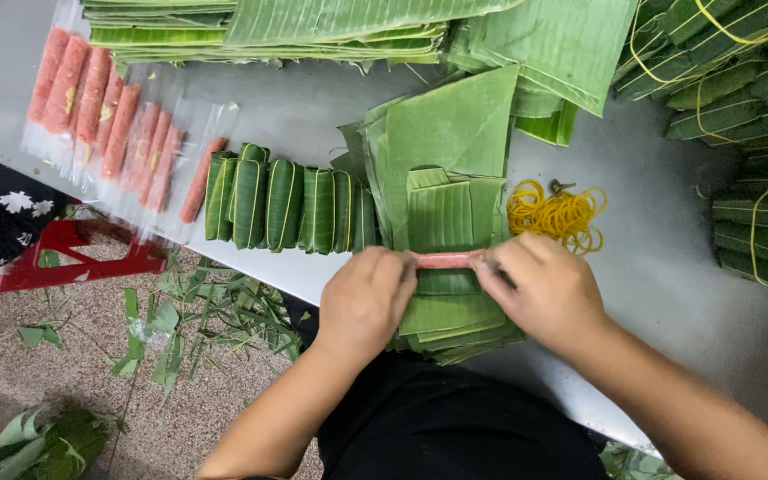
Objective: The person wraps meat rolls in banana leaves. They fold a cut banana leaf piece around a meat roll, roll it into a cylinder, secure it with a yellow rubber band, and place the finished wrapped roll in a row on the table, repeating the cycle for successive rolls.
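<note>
My left hand and my right hand each grip one end of a pink meat roll, held level just above a stack of cut banana leaf pieces. The leaf stack lies at the near edge of the grey table. Left of the stack, a row of several leaf-wrapped rolls stands side by side.
Several pink meat rolls in clear wrap lie at the far left. Yellow rubber bands are piled right of the stack. Large banana leaves cover the back. Tied leaf bundles fill the right. Leaf scraps and a red stool are on the floor.
</note>
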`<state>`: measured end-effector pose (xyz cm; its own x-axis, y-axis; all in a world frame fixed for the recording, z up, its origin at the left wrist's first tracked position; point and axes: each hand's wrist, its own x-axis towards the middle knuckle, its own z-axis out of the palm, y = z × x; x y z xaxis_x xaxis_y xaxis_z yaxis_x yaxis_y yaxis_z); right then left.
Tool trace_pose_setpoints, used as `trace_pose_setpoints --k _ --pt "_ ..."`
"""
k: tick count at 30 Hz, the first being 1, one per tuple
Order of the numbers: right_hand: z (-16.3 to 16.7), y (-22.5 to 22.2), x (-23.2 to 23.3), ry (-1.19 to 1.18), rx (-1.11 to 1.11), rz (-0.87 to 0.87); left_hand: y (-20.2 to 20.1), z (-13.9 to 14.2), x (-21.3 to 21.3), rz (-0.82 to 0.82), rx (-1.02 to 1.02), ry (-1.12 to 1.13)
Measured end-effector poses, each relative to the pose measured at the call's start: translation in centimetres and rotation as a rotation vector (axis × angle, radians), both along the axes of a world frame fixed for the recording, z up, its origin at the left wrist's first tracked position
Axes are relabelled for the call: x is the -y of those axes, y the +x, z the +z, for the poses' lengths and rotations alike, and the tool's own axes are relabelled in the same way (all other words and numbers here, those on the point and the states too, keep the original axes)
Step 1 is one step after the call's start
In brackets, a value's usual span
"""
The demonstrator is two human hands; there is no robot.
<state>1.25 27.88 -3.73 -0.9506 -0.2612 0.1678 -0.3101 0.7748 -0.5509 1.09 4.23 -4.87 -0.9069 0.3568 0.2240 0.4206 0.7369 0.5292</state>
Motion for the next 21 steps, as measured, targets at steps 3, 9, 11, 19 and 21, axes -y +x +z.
trace_pose_setpoints --k 3,9,11,19,21 --pt "1.0 -0.3 0.0 0.067 -0.031 0.237 -0.5 1.0 0.5 -0.261 -0.116 -0.038" --pt "0.4 -1.4 -0.9 0.011 -0.101 0.385 -2.2 1.0 0.7 -0.404 -0.072 0.062" --pt "-0.1 -2.2 -1.0 -0.014 -0.025 0.362 -2.9 0.5 0.4 -0.375 0.045 0.105" --pt "0.2 -3.2 -0.5 0.091 0.006 0.244 -5.2 0.1 -0.6 -0.344 -0.126 -0.043" --pt "0.6 -3.0 -0.5 0.149 -0.08 0.306 -5.1 0.6 -0.4 -0.395 -0.085 -0.023"
